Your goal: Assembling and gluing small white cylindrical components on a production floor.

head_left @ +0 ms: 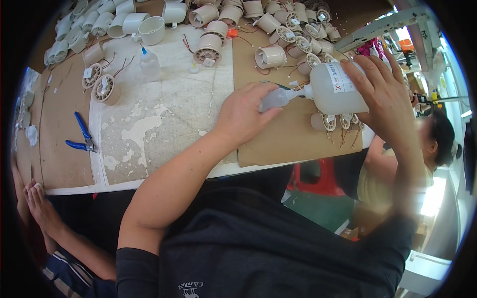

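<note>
My left hand [251, 111] is closed around a small translucent squeeze bottle [273, 101], which lies tilted with its mouth to the right. In my right hand [380, 84] is a large whitish plastic bottle [330, 102] with a label, tipped on its side. Its narrow neck points left and meets the small bottle's mouth, or comes very close to it; I cannot tell which. Both bottles are above the brown cardboard. Just below the large bottle, several beige round motor housings [325, 121] with thin wires lie near the table edge.
Beige housings [271, 57] and white cups [151, 31] crowd the back. Another dropper bottle [149, 64] with a blue tip stands left of centre. Blue-handled cutters [83, 134] lie at the left. One person's hands [39, 203] are at the left edge; another person [392, 169] sits at right.
</note>
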Action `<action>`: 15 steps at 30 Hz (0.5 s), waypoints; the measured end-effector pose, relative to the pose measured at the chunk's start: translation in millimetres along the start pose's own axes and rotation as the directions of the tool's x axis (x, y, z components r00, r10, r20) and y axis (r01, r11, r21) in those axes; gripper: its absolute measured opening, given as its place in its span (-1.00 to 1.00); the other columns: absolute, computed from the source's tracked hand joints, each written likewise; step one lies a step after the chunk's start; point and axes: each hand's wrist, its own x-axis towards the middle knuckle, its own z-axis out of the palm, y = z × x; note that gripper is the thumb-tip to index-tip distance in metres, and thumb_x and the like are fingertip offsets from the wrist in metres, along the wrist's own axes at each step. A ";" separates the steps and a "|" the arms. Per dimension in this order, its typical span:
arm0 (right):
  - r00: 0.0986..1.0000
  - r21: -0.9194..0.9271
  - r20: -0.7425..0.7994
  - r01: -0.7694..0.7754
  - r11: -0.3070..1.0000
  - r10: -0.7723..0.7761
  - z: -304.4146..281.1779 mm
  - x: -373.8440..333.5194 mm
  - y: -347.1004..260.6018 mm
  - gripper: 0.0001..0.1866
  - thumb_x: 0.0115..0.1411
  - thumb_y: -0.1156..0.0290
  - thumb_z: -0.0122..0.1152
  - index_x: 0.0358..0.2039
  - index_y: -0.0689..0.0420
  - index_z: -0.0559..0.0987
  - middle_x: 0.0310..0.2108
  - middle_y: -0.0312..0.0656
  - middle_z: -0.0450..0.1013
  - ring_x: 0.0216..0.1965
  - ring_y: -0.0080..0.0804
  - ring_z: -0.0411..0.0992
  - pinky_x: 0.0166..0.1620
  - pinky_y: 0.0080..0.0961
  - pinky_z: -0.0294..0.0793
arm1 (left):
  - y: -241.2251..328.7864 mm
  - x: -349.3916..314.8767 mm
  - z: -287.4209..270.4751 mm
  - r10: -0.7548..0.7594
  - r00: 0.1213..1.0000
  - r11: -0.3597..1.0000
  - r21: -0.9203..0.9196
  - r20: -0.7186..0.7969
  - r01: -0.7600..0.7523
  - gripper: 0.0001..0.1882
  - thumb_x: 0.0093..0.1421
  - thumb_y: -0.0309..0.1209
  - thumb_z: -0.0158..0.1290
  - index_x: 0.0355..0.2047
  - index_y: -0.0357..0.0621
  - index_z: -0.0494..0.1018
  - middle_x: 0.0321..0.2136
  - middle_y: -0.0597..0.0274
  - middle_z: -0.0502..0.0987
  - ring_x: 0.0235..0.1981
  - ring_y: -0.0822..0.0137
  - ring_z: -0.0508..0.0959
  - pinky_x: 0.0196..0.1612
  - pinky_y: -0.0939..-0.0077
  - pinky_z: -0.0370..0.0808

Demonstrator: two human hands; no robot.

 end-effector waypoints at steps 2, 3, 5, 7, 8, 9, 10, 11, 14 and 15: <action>1.000 -0.002 0.000 0.000 1.000 0.000 -0.1 -0.1 0.3 -0.04 -0.22 0.47 0.56 0.31 -0.05 0.43 0.20 -0.15 0.45 0.27 -0.08 0.39 0.51 0.02 0.10 | 0.0 0.0 0.3 0.000 1.000 1.000 -0.001 0.000 0.000 -0.51 0.16 -0.32 0.39 0.09 -0.08 0.55 -0.12 0.06 0.63 -0.17 0.06 0.67 -0.14 0.28 0.63; 1.000 -0.004 -0.008 0.001 1.000 -0.001 0.8 -0.5 0.8 0.01 -0.27 0.47 0.60 0.31 -0.06 0.43 0.19 -0.14 0.46 0.27 -0.08 0.40 0.49 0.02 0.12 | 0.4 0.0 0.2 -0.002 1.000 1.000 0.000 0.003 0.002 -0.51 0.16 -0.33 0.39 0.09 -0.09 0.55 -0.12 0.06 0.63 -0.18 0.06 0.67 -0.14 0.28 0.63; 1.000 -0.003 -0.014 0.001 1.000 -0.001 1.4 -0.5 1.0 0.05 -0.32 0.48 0.63 0.31 -0.07 0.42 0.19 -0.14 0.46 0.26 -0.09 0.41 0.48 0.02 0.14 | 0.6 -0.2 -0.4 -0.002 1.000 1.000 0.002 0.008 0.002 -0.51 0.15 -0.33 0.39 0.09 -0.09 0.55 -0.12 0.06 0.63 -0.18 0.05 0.67 -0.14 0.28 0.63; 1.000 0.002 -0.008 -0.002 1.000 0.002 0.6 -0.5 1.1 0.05 -0.31 0.49 0.62 0.31 -0.07 0.42 0.19 -0.13 0.46 0.25 -0.09 0.41 0.48 0.02 0.14 | 0.6 -0.1 -0.7 0.002 1.000 1.000 0.000 0.012 -0.002 -0.51 0.15 -0.33 0.38 0.09 -0.09 0.55 -0.13 0.06 0.63 -0.19 0.05 0.67 -0.14 0.28 0.63; 1.000 0.001 0.002 -0.006 1.000 0.006 -0.1 -0.7 0.9 0.00 -0.26 0.47 0.59 0.31 -0.06 0.43 0.19 -0.14 0.46 0.26 -0.08 0.40 0.49 0.02 0.12 | 0.4 -0.1 -0.4 0.003 1.000 1.000 0.001 0.012 -0.003 -0.51 0.15 -0.33 0.38 0.09 -0.09 0.55 -0.13 0.06 0.63 -0.18 0.05 0.67 -0.14 0.27 0.63; 1.000 0.001 0.013 -0.011 1.000 0.011 -1.0 -1.0 0.4 -0.05 -0.21 0.46 0.56 0.31 -0.05 0.43 0.20 -0.14 0.45 0.28 -0.07 0.39 0.50 0.02 0.10 | 0.0 -0.1 0.1 0.003 1.000 1.000 0.001 0.012 -0.003 -0.51 0.15 -0.33 0.38 0.09 -0.09 0.55 -0.13 0.06 0.63 -0.18 0.05 0.67 -0.14 0.27 0.63; 1.000 0.001 0.023 -0.015 1.000 0.015 -1.1 -1.1 0.0 -0.09 -0.16 0.45 0.53 0.30 -0.04 0.43 0.21 -0.15 0.45 0.29 -0.06 0.38 0.52 0.02 0.08 | -0.4 -0.2 0.3 0.003 1.000 1.000 0.003 0.011 -0.003 -0.51 0.15 -0.34 0.38 0.09 -0.09 0.55 -0.13 0.06 0.63 -0.18 0.05 0.67 -0.14 0.27 0.63; 1.000 0.000 0.017 -0.012 1.000 0.012 -0.8 -1.0 0.4 -0.04 -0.21 0.46 0.56 0.31 -0.06 0.43 0.20 -0.14 0.45 0.27 -0.07 0.39 0.50 0.02 0.10 | -0.7 -0.1 0.2 0.005 1.000 1.000 0.005 0.013 -0.005 -0.51 0.15 -0.34 0.38 0.09 -0.09 0.55 -0.13 0.06 0.63 -0.17 0.05 0.67 -0.14 0.27 0.63; 1.000 -0.002 0.007 -0.006 1.000 0.006 -0.2 -1.5 1.1 0.06 -0.32 0.47 0.64 0.32 -0.08 0.42 0.19 -0.13 0.46 0.25 -0.09 0.41 0.48 0.02 0.14 | -1.2 -0.2 0.2 0.011 1.000 1.000 0.007 0.015 -0.011 -0.51 0.15 -0.34 0.38 0.09 -0.09 0.55 -0.13 0.06 0.63 -0.16 0.05 0.67 -0.14 0.26 0.63; 1.000 -0.003 0.008 -0.007 1.000 0.007 -0.4 -1.7 0.5 0.07 -0.32 0.47 0.65 0.32 -0.08 0.42 0.19 -0.13 0.46 0.25 -0.09 0.41 0.48 0.02 0.14 | -0.9 -0.4 0.2 0.012 1.000 1.000 0.008 0.014 -0.012 -0.51 0.15 -0.34 0.38 0.09 -0.09 0.55 -0.13 0.05 0.63 -0.16 0.05 0.67 -0.14 0.26 0.62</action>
